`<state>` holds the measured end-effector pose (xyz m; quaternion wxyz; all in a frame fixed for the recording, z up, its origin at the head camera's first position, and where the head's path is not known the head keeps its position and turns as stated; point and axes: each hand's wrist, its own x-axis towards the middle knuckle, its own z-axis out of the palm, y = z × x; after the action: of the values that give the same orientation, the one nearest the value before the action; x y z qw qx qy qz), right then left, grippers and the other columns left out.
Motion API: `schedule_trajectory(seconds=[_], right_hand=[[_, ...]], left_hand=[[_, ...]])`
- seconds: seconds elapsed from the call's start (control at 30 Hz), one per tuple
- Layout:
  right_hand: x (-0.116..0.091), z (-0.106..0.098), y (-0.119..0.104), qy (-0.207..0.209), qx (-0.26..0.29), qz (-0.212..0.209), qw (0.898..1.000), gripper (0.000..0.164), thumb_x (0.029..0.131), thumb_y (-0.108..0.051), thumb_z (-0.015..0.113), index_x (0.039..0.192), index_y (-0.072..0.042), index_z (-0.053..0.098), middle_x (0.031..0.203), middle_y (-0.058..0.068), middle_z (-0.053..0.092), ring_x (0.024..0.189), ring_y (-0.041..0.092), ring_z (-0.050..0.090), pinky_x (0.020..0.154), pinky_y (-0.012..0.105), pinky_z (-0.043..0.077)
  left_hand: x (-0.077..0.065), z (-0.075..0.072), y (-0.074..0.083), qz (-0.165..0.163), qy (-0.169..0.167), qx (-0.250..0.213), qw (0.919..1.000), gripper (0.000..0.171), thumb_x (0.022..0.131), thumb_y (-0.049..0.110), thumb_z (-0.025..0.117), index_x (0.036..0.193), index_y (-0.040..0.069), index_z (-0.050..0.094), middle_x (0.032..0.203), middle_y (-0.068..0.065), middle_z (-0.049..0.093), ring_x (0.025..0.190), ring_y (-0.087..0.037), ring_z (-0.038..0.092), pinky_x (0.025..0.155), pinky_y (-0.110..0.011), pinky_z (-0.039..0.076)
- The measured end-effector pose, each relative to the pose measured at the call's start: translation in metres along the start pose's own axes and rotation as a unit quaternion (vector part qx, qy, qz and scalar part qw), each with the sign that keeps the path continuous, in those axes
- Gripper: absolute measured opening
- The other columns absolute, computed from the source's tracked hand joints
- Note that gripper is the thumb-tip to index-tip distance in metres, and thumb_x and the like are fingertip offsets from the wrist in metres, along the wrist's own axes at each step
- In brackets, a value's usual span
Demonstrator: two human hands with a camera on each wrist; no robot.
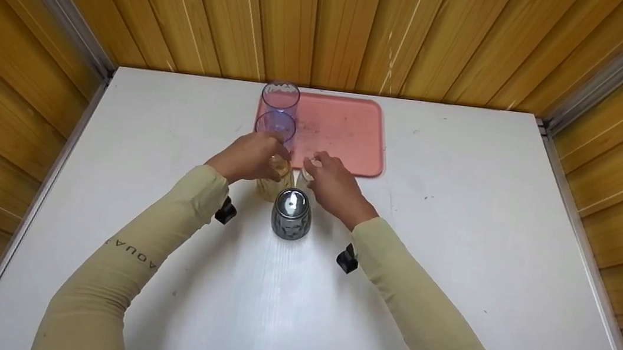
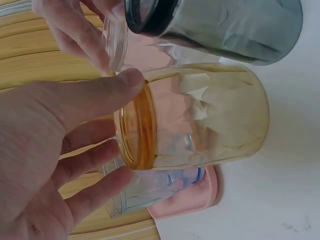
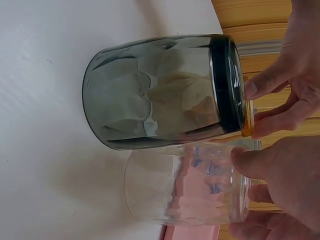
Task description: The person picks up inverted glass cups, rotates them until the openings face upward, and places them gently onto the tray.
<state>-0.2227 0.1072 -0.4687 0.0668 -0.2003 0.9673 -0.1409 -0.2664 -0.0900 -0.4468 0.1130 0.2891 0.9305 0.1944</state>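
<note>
With fingers curled, the left hand (image 1: pixel 248 157) grips the amber glass (image 2: pixel 210 117), the right hand (image 1: pixel 337 188) the clear glass (image 3: pixel 185 190), from above (long axes upright), side by side between near dark glass (image 1: pixel 291 217) and far pink tray (image 1: pixel 346 137).

Head view: the right hand (image 1: pixel 339 189) and grey glass (image 1: pixel 290 220) obscure most of the clear glass (image 1: pixel 302 183). The left hand (image 1: pixel 249 155) covers part of the amber glass (image 1: pixel 267 189) and of the nearer blue glass (image 1: pixel 276 126). Dark marks on the tray (image 1: pixel 345 143): too small to identify. Left wrist view: grey glass cut off by the top edge. Right wrist view: amber glass almost wholly behind the grey glass; tray cut off below.
</note>
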Motion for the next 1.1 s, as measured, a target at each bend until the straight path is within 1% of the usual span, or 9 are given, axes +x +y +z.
schedule_trajectory(seconds=[0.13, 0.2, 0.33, 0.47, 0.63, 0.7, 0.87, 1.03, 1.1], right_hand=[[0.001, -0.002, 0.003, 0.013, -0.002, -0.005, 1.000, 0.050, 0.093, -0.014, 0.063, 0.141, -0.014, 0.050, 0.142, 0.014, 0.047, 0.129, 0.033, 0.048, 0.107, 0.043, 0.045], [0.001, -0.003, 0.004, 0.014, 0.002, 0.000, 1.000, 0.050, 0.093, -0.014, 0.063, 0.141, -0.014, 0.050, 0.142, 0.014, 0.047, 0.129, 0.033, 0.048, 0.107, 0.043, 0.045], [0.000, -0.003, 0.007, 0.005, 0.005, 0.009, 1.000, 0.051, 0.093, -0.015, 0.064, 0.142, -0.015, 0.049, 0.143, 0.013, 0.046, 0.128, 0.033, 0.049, 0.107, 0.043, 0.045], [0.000, -0.001, 0.008, 0.000, 0.000, 0.002, 1.000, 0.051, 0.092, -0.016, 0.065, 0.141, -0.014, 0.051, 0.141, 0.015, 0.048, 0.125, 0.035, 0.051, 0.104, 0.044, 0.047], [0.003, -0.003, 0.007, 0.007, -0.009, 0.004, 1.000, 0.050, 0.091, -0.016, 0.067, 0.139, -0.015, 0.053, 0.138, 0.015, 0.050, 0.121, 0.036, 0.053, 0.101, 0.044, 0.049], [0.005, -0.003, 0.006, 0.001, -0.007, 0.011, 1.000, 0.053, 0.091, -0.017, 0.067, 0.141, -0.017, 0.051, 0.139, 0.014, 0.049, 0.123, 0.035, 0.053, 0.102, 0.044, 0.048], [0.008, -0.005, 0.002, -0.027, 0.005, 0.004, 1.000, 0.056, 0.090, -0.018, 0.067, 0.143, -0.017, 0.048, 0.141, 0.014, 0.047, 0.125, 0.034, 0.051, 0.104, 0.044, 0.047], [0.010, -0.008, -0.001, -0.031, 0.011, 0.014, 0.999, 0.056, 0.089, -0.018, 0.068, 0.142, -0.017, 0.049, 0.140, 0.014, 0.048, 0.126, 0.033, 0.051, 0.106, 0.043, 0.045], [0.010, -0.009, -0.002, -0.033, 0.009, 0.013, 0.999, 0.057, 0.089, -0.019, 0.069, 0.142, -0.016, 0.049, 0.140, 0.014, 0.048, 0.126, 0.033, 0.051, 0.106, 0.044, 0.045]], left_hand=[[0.006, -0.002, 0.005, -0.012, -0.002, 0.018, 0.9998, 0.038, 0.072, 0.012, 0.085, 0.109, 0.011, 0.074, 0.108, -0.006, 0.071, 0.099, -0.024, 0.065, 0.092, -0.039, 0.055], [0.008, -0.002, 0.007, -0.023, -0.007, 0.012, 0.9997, 0.039, 0.072, 0.012, 0.085, 0.109, 0.012, 0.074, 0.109, -0.006, 0.071, 0.100, -0.023, 0.065, 0.092, -0.039, 0.055], [0.009, 0.000, 0.009, -0.028, -0.011, 0.008, 0.9995, 0.040, 0.072, 0.012, 0.085, 0.110, 0.012, 0.074, 0.109, -0.005, 0.071, 0.099, -0.023, 0.066, 0.091, -0.039, 0.055], [0.010, 0.002, 0.009, -0.024, -0.016, 0.017, 0.9994, 0.040, 0.072, 0.012, 0.085, 0.110, 0.012, 0.074, 0.109, -0.005, 0.071, 0.100, -0.024, 0.066, 0.090, -0.039, 0.056], [0.011, 0.000, 0.007, -0.014, -0.009, 0.033, 0.9993, 0.040, 0.072, 0.013, 0.084, 0.110, 0.011, 0.073, 0.110, -0.006, 0.071, 0.100, -0.024, 0.066, 0.090, -0.041, 0.055], [0.010, -0.001, 0.006, -0.014, -0.009, 0.028, 0.9995, 0.040, 0.072, 0.012, 0.084, 0.111, 0.011, 0.073, 0.109, -0.006, 0.071, 0.100, -0.024, 0.066, 0.090, -0.041, 0.055], [0.004, -0.002, 0.003, -0.027, -0.019, 0.022, 0.9992, 0.041, 0.073, 0.011, 0.084, 0.112, 0.013, 0.073, 0.111, -0.004, 0.072, 0.099, -0.023, 0.066, 0.090, -0.040, 0.056], [0.003, -0.004, 0.003, -0.005, -0.012, 0.039, 0.9992, 0.040, 0.073, 0.012, 0.084, 0.111, 0.011, 0.073, 0.109, -0.006, 0.072, 0.101, -0.024, 0.065, 0.089, -0.041, 0.056], [0.002, -0.005, 0.003, -0.004, -0.012, 0.042, 0.9990, 0.040, 0.073, 0.013, 0.084, 0.111, 0.011, 0.073, 0.109, -0.006, 0.071, 0.101, -0.024, 0.065, 0.089, -0.041, 0.056]])
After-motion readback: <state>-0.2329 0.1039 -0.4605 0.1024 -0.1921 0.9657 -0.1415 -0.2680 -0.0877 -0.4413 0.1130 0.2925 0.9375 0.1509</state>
